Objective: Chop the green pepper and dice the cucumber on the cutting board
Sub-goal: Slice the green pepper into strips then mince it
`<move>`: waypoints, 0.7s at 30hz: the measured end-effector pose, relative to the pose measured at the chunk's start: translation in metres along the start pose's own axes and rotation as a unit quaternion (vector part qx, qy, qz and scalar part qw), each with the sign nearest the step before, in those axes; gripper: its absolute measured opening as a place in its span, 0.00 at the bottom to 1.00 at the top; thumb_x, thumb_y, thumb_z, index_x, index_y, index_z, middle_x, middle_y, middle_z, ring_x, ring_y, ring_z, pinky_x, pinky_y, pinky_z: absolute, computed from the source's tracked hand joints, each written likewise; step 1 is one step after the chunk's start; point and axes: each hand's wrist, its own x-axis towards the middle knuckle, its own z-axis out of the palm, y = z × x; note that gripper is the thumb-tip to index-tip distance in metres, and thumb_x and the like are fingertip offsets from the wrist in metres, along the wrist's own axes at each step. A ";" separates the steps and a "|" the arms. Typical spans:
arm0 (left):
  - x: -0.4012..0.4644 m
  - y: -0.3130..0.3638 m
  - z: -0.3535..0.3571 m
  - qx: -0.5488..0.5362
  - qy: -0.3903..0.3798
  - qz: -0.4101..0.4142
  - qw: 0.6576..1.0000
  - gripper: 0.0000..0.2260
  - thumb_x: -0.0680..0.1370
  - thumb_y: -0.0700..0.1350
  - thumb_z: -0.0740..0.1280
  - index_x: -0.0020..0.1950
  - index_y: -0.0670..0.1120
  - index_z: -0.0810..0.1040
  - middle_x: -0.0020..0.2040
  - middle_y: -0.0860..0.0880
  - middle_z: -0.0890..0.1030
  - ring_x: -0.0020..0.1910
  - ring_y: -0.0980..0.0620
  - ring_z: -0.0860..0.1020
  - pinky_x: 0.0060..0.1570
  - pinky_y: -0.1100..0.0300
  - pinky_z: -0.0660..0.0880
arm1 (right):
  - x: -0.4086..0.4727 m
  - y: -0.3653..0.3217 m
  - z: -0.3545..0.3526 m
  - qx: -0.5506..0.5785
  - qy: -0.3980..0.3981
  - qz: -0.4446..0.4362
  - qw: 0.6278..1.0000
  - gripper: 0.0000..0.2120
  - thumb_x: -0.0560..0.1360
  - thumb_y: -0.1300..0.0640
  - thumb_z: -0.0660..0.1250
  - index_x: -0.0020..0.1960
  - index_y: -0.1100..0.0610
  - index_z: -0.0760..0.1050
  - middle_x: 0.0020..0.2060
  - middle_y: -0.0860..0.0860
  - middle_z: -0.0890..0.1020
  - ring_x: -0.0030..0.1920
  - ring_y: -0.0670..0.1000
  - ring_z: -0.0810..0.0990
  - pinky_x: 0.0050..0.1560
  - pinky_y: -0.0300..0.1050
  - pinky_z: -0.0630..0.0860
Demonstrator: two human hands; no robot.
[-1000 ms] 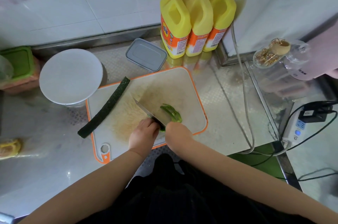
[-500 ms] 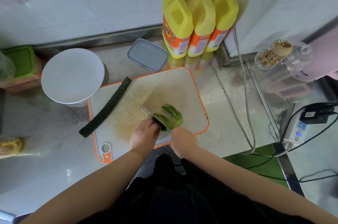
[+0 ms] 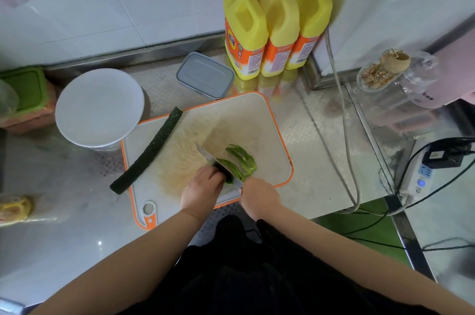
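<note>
Cutting now: the green pepper (image 3: 232, 169) lies on the cutting board (image 3: 259, 129), near its front right part, with the knife (image 3: 217, 163) set across it.
Right hand (image 3: 258, 195): its grip is curled round the knife handle at the board's front edge; the blade runs away from the person and to the left.
Left hand (image 3: 203, 190): fingers curled down on the uncut end of the pepper, touching the left face of the blade.
Cut pieces (image 3: 244, 158): green strips lie just right of the blade, on the board.
Cucumber (image 3: 149, 151): whole, dark green, lying slantwise over the board's left edge, its near end off the board on the surface (image 3: 64, 212).
Behind the board: a white round lid (image 3: 99, 106), a grey box (image 3: 205, 75) and three yellow pump bottles (image 3: 275, 29) against the wall.
Right side: a power strip (image 3: 421, 178) with cables.
</note>
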 end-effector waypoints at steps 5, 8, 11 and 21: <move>-0.002 -0.002 0.000 0.013 0.011 -0.011 1.000 0.12 0.76 0.46 0.61 0.42 0.44 0.82 0.44 0.48 0.80 0.47 0.50 0.71 0.33 0.54 0.78 | 0.004 0.006 -0.003 0.022 -0.009 0.017 1.000 0.17 0.82 0.52 0.54 0.64 0.61 0.69 0.61 0.58 0.76 0.62 0.57 0.74 0.60 0.47 0.69; -0.002 -0.004 -0.002 0.014 0.019 -0.002 1.000 0.11 0.76 0.45 0.61 0.42 0.44 0.82 0.44 0.49 0.80 0.46 0.51 0.72 0.34 0.55 0.78 | 0.003 0.009 -0.003 0.040 -0.010 0.029 0.999 0.15 0.81 0.53 0.56 0.62 0.61 0.70 0.60 0.58 0.76 0.61 0.58 0.74 0.58 0.47 0.70; -0.002 -0.004 -0.004 0.009 0.026 0.005 1.000 0.11 0.76 0.44 0.62 0.42 0.44 0.83 0.44 0.49 0.80 0.47 0.51 0.73 0.36 0.56 0.78 | 0.001 0.009 -0.005 0.046 -0.002 0.037 0.998 0.14 0.81 0.53 0.56 0.61 0.61 0.71 0.58 0.58 0.78 0.60 0.58 0.76 0.56 0.47 0.71; -0.002 -0.007 0.000 0.013 0.011 -0.004 1.000 0.10 0.75 0.45 0.62 0.42 0.44 0.82 0.43 0.48 0.80 0.46 0.50 0.71 0.29 0.53 0.77 | -0.009 0.006 -0.009 0.018 -0.003 0.004 1.000 0.13 0.81 0.53 0.56 0.59 0.62 0.70 0.55 0.60 0.78 0.56 0.59 0.77 0.52 0.47 0.72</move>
